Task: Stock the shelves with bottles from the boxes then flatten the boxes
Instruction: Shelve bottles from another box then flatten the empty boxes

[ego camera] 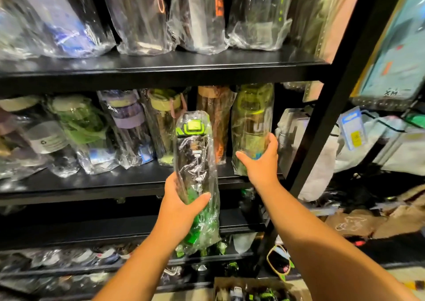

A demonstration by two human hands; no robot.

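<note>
**Two wrapped bottles in hand at the middle shelf**

The left hand (181, 205) grips the green-lidded bottle (195, 162) round its lower half, thumb across the front and fingers behind. The bottle stands nearly upright in its clear plastic sleeve, lid at 12 o'clock. The loose end of the sleeve hangs below the hand at 6 o'clock. It is held in the air in front of the middle shelf (115, 183), not resting on it.

At 3 o'clock from that bottle, the right hand (262, 162) holds the yellow-green bottle (251, 121). The thumb is spread across the front and the fingers curl round the right side. This bottle stands at the right end of the middle shelf, just beside the black upright post (322, 128).

More wrapped bottles stand in a row along the middle shelf, running toward 9 o'clock. Another row fills the upper shelf (161, 70) at 12 o'clock.

At 6 o'clock of the view, an open cardboard box (241, 282) sits on the floor with more green-trimmed bottles inside. A pair of yellow-framed sunglasses (279, 262) lies just above it. Flattened cardboard (358, 222) lies on the floor toward 4 o'clock.
</note>
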